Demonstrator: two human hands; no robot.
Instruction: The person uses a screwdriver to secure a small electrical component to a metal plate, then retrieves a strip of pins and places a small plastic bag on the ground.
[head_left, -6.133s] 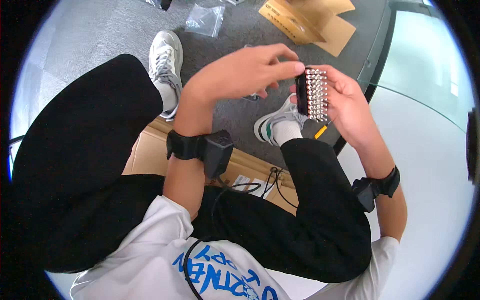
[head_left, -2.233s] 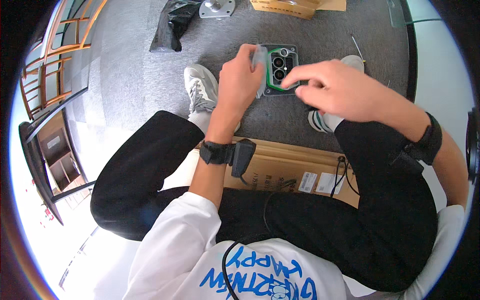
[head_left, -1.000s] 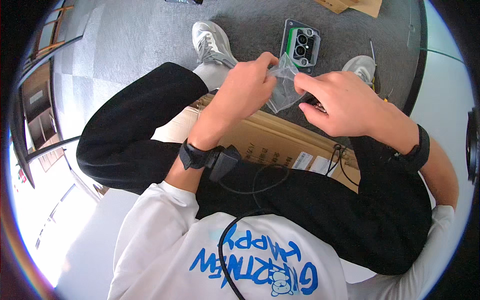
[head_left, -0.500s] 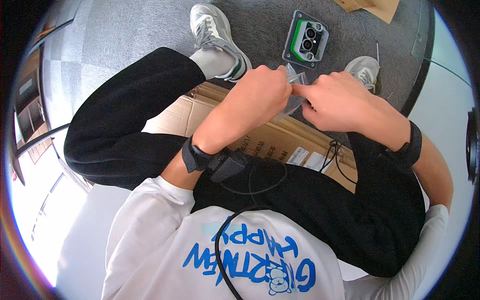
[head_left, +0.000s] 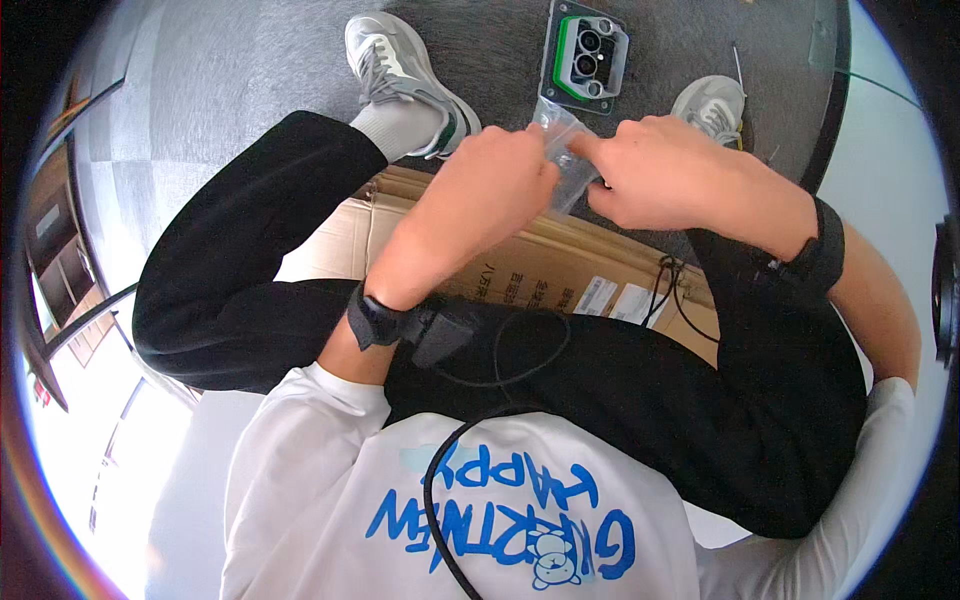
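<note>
A small clear plastic bag (head_left: 572,178) is stretched between my two hands, above the floor and the edge of a cardboard box. My left hand (head_left: 497,178) is closed on the bag's left side, its fingers curled and mostly turned away. From the other side my right hand (head_left: 655,172) pinches the bag, index finger pointing into its upper part. What lies inside the bag is too small to make out. Just beyond the hands, a grey metal housing (head_left: 624,75) with a green gasket and two round black openings rests on the carpet.
A flattened brown cardboard box (head_left: 520,268) lies below my hands, with labels and a thin black cable (head_left: 672,290) on it. My two grey-white shoes (head_left: 385,60) stand on the grey carpet (head_left: 240,60). A white surface (head_left: 880,200) borders the right side.
Both hands and the bag sit slightly further left in the picture. The bag shows more openly between them, and the right index finger now reaches over it. The whole view has shifted a little.
</note>
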